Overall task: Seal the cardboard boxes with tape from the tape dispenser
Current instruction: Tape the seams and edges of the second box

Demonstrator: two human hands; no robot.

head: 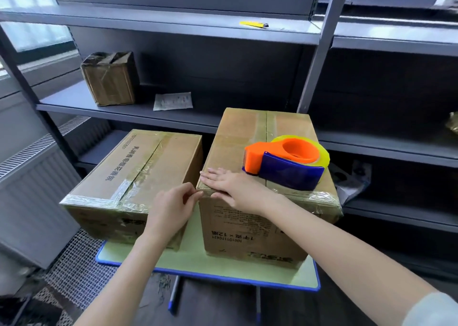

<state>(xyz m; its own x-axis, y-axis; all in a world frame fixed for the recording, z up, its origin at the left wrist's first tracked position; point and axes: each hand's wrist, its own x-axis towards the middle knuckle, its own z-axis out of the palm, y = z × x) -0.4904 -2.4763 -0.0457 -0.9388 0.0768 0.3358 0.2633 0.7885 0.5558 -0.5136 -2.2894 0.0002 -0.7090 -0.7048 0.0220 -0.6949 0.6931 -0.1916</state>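
Two cardboard boxes stand on a small green table (223, 263) with a blue rim. The taller box (247, 137) is on the right, the lower box (138, 162) on the left; clear tape runs along both tops. An orange and blue tape dispenser (285, 162) with a yellowish tape roll rests on the taller box's top. My right hand (233, 184) lies flat, fingers spread, on that box's near left top corner. My left hand (173, 204) is at the same corner from the side, thumb and fingers pinched together against the taped edge.
Grey metal shelving (173, 25) stands behind the table. A small taped box (110, 78) and a flat packet (173, 101) lie on the middle shelf, a yellow utility knife (253, 24) on the upper one. A radiator (32, 189) is on the left.
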